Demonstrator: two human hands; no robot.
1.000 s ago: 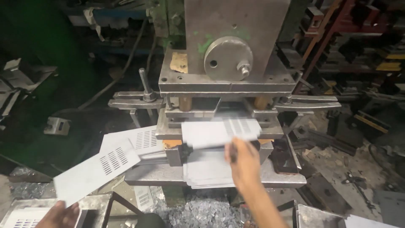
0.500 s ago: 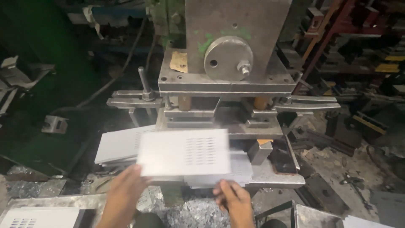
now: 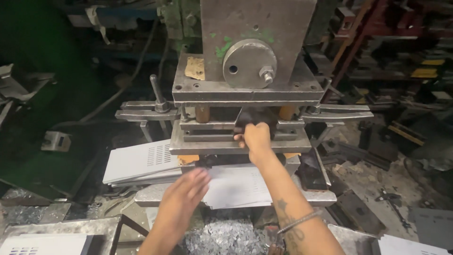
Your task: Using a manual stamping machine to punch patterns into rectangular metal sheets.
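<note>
Head view, press station. White sheet [image 3: 236,186] lies flat on the lower bed of the press [image 3: 245,99], its far edge pushed in under the die block; judged loaded, or nearly so.

Left hand [image 3: 181,200] hovers over the sheet's near left corner, fingers spread and blurred; contact cannot be told. Right hand [image 3: 256,137] reaches up to the die block, fingers curled on its front edge or on something behind it; what they grip is hidden.

Stack of slotted sheets [image 3: 139,163] sits just left of the bed, so part of the batch reads as done; no count possible. Heap of metal chips [image 3: 226,238] lies below the bed.

Labels: a torn tan paper patch [image 3: 194,68] on the press face, upper left; green paint smears [image 3: 222,47] beside the round boss. No packages seen.
</note>
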